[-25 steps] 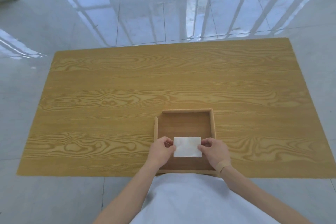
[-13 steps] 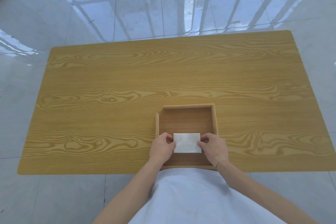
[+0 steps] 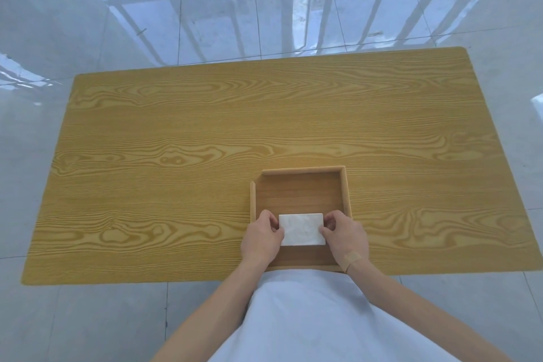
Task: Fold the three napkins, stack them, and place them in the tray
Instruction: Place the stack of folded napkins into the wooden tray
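A small white stack of folded napkins (image 3: 302,229) sits in the near half of a square wooden tray (image 3: 299,197) close to the table's front edge. My left hand (image 3: 261,236) grips the stack's left edge with curled fingers. My right hand (image 3: 345,236), with a plaster near the wrist, grips the right edge. Whether the stack rests on the tray floor or hovers just above it I cannot tell. How many napkins the stack holds is hidden.
The tray stands on a long wood-grain table (image 3: 205,156) that is otherwise bare. Glossy pale floor tiles (image 3: 205,9) surround it. My white shirt (image 3: 308,317) fills the bottom of the view.
Both hands keep the same hold on the stack, which has barely shifted within the tray. The camera has tilted, so the table sits lower in view.
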`<state>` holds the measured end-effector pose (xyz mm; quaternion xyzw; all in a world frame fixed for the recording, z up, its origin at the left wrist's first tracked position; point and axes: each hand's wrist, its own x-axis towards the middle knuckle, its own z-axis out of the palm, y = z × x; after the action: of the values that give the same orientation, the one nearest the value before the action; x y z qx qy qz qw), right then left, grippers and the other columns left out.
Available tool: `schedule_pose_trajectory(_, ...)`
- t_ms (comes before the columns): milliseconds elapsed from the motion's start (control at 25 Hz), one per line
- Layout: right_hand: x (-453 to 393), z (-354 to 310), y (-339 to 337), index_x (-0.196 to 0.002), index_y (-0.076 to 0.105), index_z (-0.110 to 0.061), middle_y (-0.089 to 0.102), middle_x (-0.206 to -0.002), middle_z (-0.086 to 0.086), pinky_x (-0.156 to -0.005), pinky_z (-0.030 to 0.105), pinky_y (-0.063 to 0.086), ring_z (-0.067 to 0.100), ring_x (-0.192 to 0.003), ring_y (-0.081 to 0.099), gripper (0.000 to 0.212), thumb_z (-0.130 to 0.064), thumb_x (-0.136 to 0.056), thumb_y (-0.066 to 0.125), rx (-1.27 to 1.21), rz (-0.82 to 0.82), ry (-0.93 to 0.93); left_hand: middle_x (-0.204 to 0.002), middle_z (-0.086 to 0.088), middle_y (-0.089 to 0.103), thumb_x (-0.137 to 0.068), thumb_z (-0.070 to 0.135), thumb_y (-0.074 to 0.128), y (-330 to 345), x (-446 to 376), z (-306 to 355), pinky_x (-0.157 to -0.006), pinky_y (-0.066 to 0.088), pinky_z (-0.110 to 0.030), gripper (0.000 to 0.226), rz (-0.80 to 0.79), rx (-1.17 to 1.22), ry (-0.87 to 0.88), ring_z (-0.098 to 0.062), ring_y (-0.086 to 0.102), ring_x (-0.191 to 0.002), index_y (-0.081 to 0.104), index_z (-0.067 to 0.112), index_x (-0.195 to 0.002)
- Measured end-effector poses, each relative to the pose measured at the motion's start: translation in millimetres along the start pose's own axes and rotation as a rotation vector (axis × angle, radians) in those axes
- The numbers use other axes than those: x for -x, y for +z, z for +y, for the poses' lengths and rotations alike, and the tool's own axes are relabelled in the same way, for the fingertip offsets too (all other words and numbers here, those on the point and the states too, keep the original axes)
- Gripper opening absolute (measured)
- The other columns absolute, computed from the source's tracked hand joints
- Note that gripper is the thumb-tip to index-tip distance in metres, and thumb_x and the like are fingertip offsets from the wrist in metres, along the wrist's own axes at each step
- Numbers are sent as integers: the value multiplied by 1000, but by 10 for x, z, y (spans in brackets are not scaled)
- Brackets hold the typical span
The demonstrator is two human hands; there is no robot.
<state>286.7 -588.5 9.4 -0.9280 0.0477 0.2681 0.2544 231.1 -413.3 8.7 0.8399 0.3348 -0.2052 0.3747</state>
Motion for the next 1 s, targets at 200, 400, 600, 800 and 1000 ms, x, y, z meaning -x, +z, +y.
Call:
schedule_pose_trajectory(200, 90, 122, -55, -111, 67, -23, 64, -111, -2, -77, 36, 50, 26, -102, 60, 39, -38, -76, 79, 296, 219, -453, -95, 12, 58, -82, 35, 67, -121, 49, -45, -75, 50, -34, 23, 123, -168, 302, -16, 55, -92, 50, 31, -97)
schedule_pose_trajectory(400, -10, 282, -38, -139, 43, -40, 19, -163, 5, -115, 63, -12, 39, -150, 2, 93, -69, -57, 76, 644, 46, -451, -153, 1, 20, -72, 63, 67, -187, -33, -292, -119, 3, -52, 83, 34, -687, 473, -29, 7, -145, 29, 39, -142)
schedule_pose_trajectory(600, -97, 315, 54, -146, 26, -45, -7, -165, 3, -112, 66, -16, 38, -148, -21, 98, -70, -62, 72, 724, -20, -397, -159, 2, -8, -69, 65, 70, -85, -100, -311, -114, -17, -58, 97, -5, -795, 442, -34, -20, -146, 15, 41, -146)
schedule_pose_trajectory(800, -84, 276, 74, -145, 29, -44, -10, -165, 3, -115, 69, -2, 39, -148, -17, 92, -61, -67, 75, 694, -17, -374, -159, -2, 1, -70, 56, 71, -34, -112, -273, -116, -9, -59, 89, 22, -798, 418, -37, -15, -146, 22, 38, -143)
schedule_pose_trajectory(1000, -79, 261, 41, -141, 37, -43, -3, -166, 4, -116, 67, 1, 40, -149, -10, 85, -57, -68, 77, 691, -22, -390, -157, -3, 4, -72, 56, 69, -18, -110, -242, -116, -7, -60, 78, 34, -811, 424, -40, -12, -145, 32, 37, -137)
